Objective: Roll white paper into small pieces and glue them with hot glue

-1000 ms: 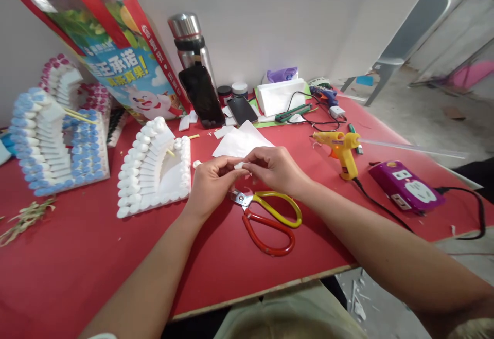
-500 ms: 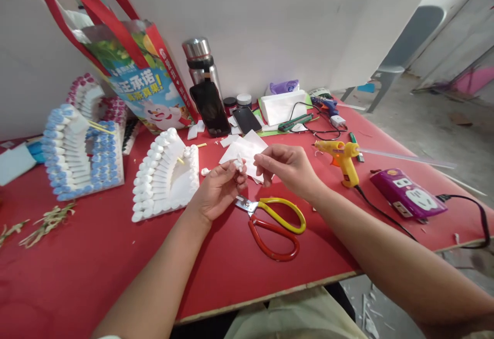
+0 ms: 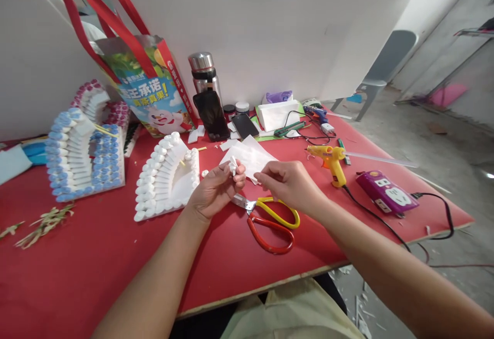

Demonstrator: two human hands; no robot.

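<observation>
Between its thumb and fingers, my left hand (image 3: 216, 187) pinches a small white piece (image 3: 232, 165), perhaps paper or foam; its kind is not clear. A little to the right, my right hand (image 3: 287, 182) has its thumb and fingertips pressed together, and whatever they hold is too small to make out. Scissors (image 3: 250, 206) with one yellow and one red handle lie on the table below both hands. Behind the hands are white paper sheets (image 3: 249, 155). Left of my left hand stands a white fan-shaped model (image 3: 168, 177) edged with rounded white pieces.
A similar blue-and-white model (image 3: 83, 154) stands further left, before a shopping bag (image 3: 154, 92). At the back are a steel flask (image 3: 203, 66), two phones and a tissue pack (image 3: 278, 115). On the right lie a yellow glue gun (image 3: 330, 161) and a purple power socket (image 3: 386, 192) with trailing cord.
The view has shifted slightly. In my left hand the white piece now stands more upright. My right hand remains pinched, a bit lower and further from the left.
</observation>
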